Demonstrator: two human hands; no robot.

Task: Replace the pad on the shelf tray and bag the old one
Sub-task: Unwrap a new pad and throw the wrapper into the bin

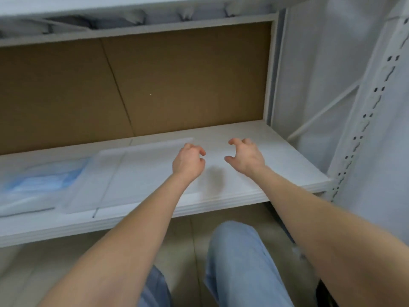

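A shallow white tray (115, 171) lies on the white shelf board (276, 165), left of centre. To its left sits a clear plastic bag with a blue pad (42, 182) inside. My left hand (188, 161) hovers over the tray's right end with loosely curled fingers and holds nothing. A little to the right, my right hand (245, 156) hangs above the bare shelf, fingers and thumb curled apart, also holding nothing. The frame is blurred, so I cannot tell whether a pad lies in the tray.
Brown cardboard (155, 85) backs the shelf. Another shelf (132, 29) runs above. A white perforated upright (363, 120) stands at the right. My knees in blue jeans (239, 262) are below the shelf edge, over a tiled floor.
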